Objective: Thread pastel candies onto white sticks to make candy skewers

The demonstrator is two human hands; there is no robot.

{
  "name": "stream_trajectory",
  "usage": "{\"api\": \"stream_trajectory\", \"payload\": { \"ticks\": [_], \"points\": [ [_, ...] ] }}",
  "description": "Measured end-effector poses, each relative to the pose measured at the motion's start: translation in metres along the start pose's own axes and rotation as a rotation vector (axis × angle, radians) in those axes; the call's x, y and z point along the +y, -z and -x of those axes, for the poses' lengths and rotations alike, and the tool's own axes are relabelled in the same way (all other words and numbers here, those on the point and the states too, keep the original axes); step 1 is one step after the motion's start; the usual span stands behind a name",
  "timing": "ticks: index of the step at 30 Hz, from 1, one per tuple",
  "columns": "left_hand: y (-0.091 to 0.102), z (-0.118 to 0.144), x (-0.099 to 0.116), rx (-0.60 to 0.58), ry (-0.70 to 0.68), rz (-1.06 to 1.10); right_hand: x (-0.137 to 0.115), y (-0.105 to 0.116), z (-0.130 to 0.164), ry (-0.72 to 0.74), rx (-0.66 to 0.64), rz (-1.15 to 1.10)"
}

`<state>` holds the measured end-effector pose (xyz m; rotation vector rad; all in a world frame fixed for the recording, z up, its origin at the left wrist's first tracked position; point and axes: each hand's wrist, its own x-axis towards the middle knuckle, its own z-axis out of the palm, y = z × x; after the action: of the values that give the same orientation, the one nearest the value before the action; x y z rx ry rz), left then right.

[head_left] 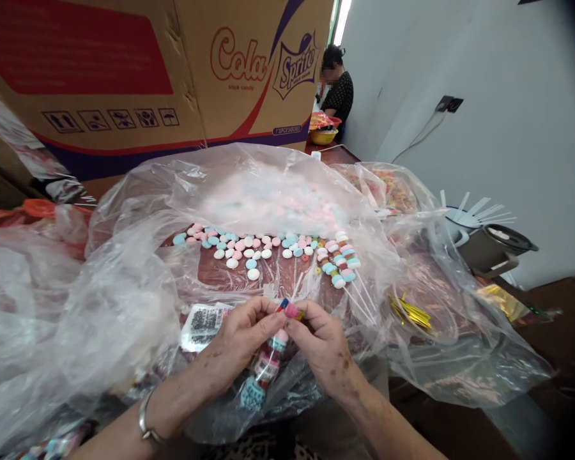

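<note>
A wrapped candy skewer (266, 369), with pink, white and blue pieces inside a clear printed wrapper, hangs below my two hands. Its white stick points up and away from me. My left hand (242, 335) pinches the gathered blue and red end of the wrapper. On the other side, my right hand (323, 342) pinches the pink part of that same end. Whether a tie is between the fingers I cannot tell. Beyond my hands lie several unwrapped candy skewers (340, 259) and loose pastel candies (253, 274).
Clear plastic sheeting (124, 287) covers much of the table. Gold twist ties (412, 312) lie right, near a dark jug (493, 249) and a container of white sticks (455, 217). A printed label sheet (204, 326) lies left. A large carton (191, 64) stands behind; another person (339, 92) sits beyond.
</note>
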<state>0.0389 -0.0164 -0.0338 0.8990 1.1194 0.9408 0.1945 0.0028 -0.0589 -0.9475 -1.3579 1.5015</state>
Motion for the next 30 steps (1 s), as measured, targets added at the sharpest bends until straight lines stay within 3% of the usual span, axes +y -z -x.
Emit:
{"api": "stream_trajectory", "payload": {
  "ticks": [4, 7, 9, 12, 14, 16, 20, 24, 26, 28, 30],
  "points": [
    [0.001, 0.004, -0.004, -0.033, 0.087, 0.193, 0.005, 0.0, -0.001, -0.051, -0.001, -0.19],
    [0.004, 0.003, -0.004, -0.032, 0.125, 0.239, 0.003, 0.007, -0.005, -0.092, -0.121, -0.249],
    [0.006, 0.001, -0.003, -0.13, 0.228, 0.24, -0.001, 0.016, -0.008, -0.052, -0.273, -0.119],
    [0.011, -0.002, -0.005, -0.323, 0.389, 0.282, -0.008, 0.028, -0.011, 0.198, -0.392, 0.238],
    [0.014, -0.003, -0.005, -0.387, 0.415, 0.303, -0.012, 0.032, -0.011, 0.382, -0.348, 0.403],
    [0.017, -0.003, -0.004, -0.415, 0.395, 0.274, -0.013, 0.031, -0.008, 0.472, -0.291, 0.476],
    [0.02, 0.0, 0.004, -0.44, 0.383, 0.162, -0.009, 0.022, -0.002, 0.422, -0.201, 0.433],
    [0.019, 0.002, 0.009, -0.372, 0.339, 0.083, -0.003, 0.018, 0.002, 0.395, -0.061, 0.464],
    [0.017, 0.002, 0.01, -0.302, 0.331, 0.045, -0.004, 0.019, 0.005, 0.532, 0.056, 0.652],
    [0.015, 0.003, 0.011, -0.256, 0.353, 0.008, -0.009, 0.022, 0.01, 0.764, 0.136, 0.923],
    [0.013, 0.004, 0.011, -0.247, 0.372, -0.013, -0.016, 0.023, 0.015, 0.961, 0.047, 1.163]
  ]
}}
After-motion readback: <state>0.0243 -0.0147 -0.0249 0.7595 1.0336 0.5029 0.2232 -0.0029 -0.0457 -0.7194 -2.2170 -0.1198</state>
